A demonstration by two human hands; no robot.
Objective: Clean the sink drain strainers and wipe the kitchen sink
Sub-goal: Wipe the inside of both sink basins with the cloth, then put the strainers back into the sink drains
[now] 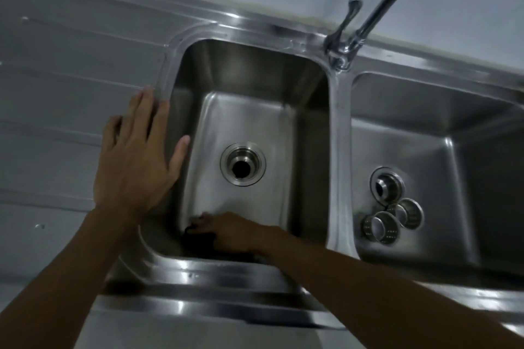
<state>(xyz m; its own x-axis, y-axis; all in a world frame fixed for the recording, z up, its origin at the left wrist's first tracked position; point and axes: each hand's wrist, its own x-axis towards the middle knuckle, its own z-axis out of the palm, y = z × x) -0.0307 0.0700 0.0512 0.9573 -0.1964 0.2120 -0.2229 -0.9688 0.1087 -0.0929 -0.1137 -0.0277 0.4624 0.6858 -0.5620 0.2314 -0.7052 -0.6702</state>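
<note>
A stainless double sink fills the view. My right hand (229, 231) is down in the left basin (246, 119) at its near left corner, shut on a dark cloth (198, 241) pressed against the basin floor. My left hand (136, 161) lies flat and open on the left rim of that basin, fingers spread. The left drain (243, 168) is an open hole without a strainer. In the right basin (482, 156), two metal strainers (381, 227) (409, 212) lie on their sides just in front of the right drain (387, 185), which also stands open.
A chrome faucet (344, 48) rises from the ridge between the basins, its spout reaching up and right out of view. A ribbed draining board (56, 71) extends to the left. A pale wall runs behind the sink.
</note>
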